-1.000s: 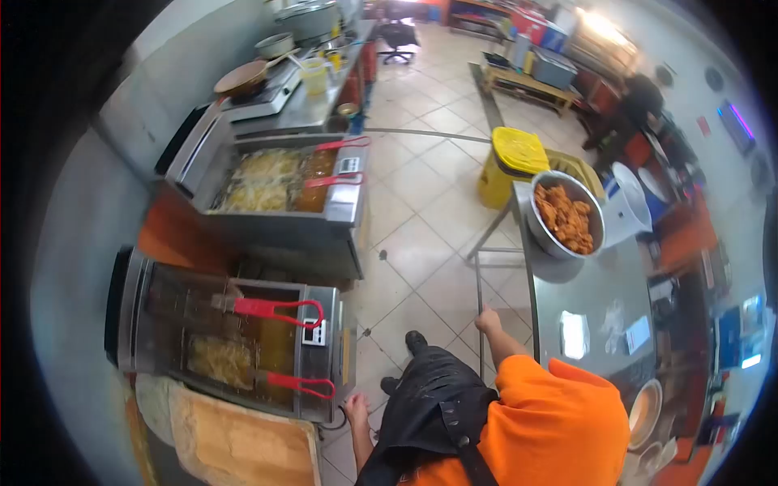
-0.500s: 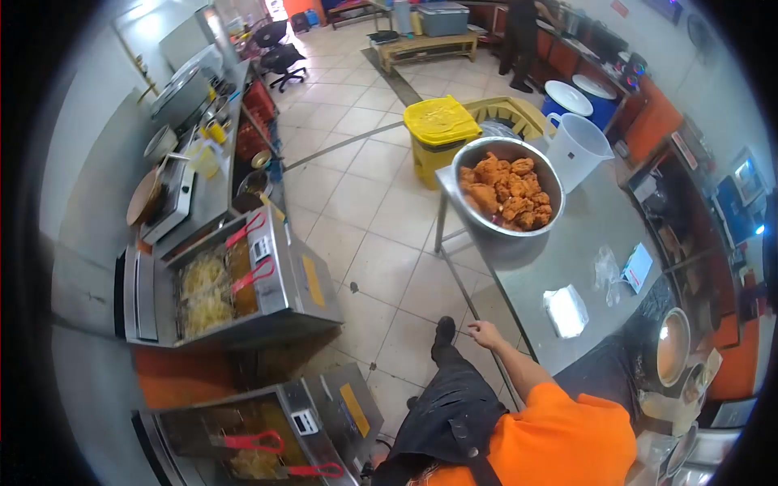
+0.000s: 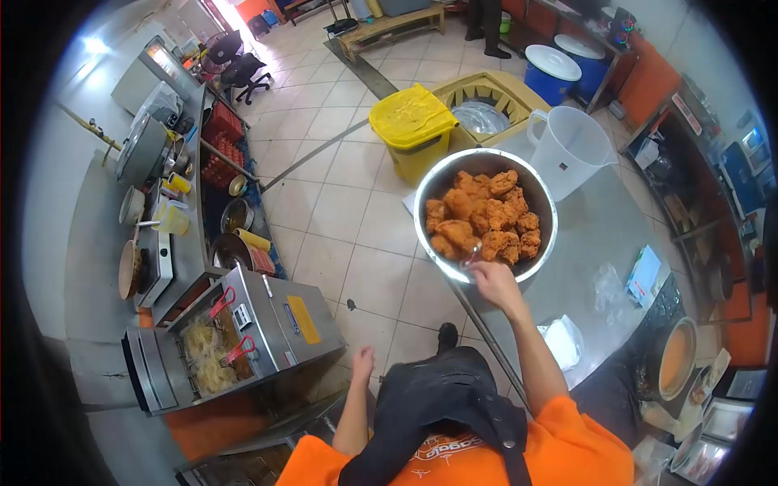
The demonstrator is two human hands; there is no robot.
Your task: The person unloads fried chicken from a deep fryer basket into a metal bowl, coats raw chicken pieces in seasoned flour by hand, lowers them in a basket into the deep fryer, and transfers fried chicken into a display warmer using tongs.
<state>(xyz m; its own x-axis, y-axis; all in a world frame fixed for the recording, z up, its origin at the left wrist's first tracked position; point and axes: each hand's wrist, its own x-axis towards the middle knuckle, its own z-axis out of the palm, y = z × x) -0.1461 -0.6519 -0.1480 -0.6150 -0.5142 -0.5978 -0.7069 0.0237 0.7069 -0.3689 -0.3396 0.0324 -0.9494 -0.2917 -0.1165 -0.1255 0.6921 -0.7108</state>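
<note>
My right hand (image 3: 496, 283) is at the near rim of a large metal bowl (image 3: 545, 257), its fingers closed on a small shiny metal piece (image 3: 472, 257), perhaps a utensil handle. Pieces of brown fried chicken (image 3: 486, 212) fill the bowl, which stands on the far left part of a metal table (image 3: 596, 223). My left hand (image 3: 364, 363) hangs low over the floor, between my body and the fryer (image 3: 279, 324); its fingers look curled, but the view is too small to tell whether they are closed.
A clear pitcher (image 3: 571, 154) stands behind the bowl. Beyond the table's far end are a yellow lidded bin (image 3: 412, 121) and an open yellowish bin (image 3: 519, 97). Another person's legs (image 3: 485, 28) show at the back. Fryer baskets with red handles (image 3: 237, 350) sit at left.
My right hand has moved forward from beside the table to the bowl's rim. My view has turned and come closer to the bowl. My left hand has come into view again.
</note>
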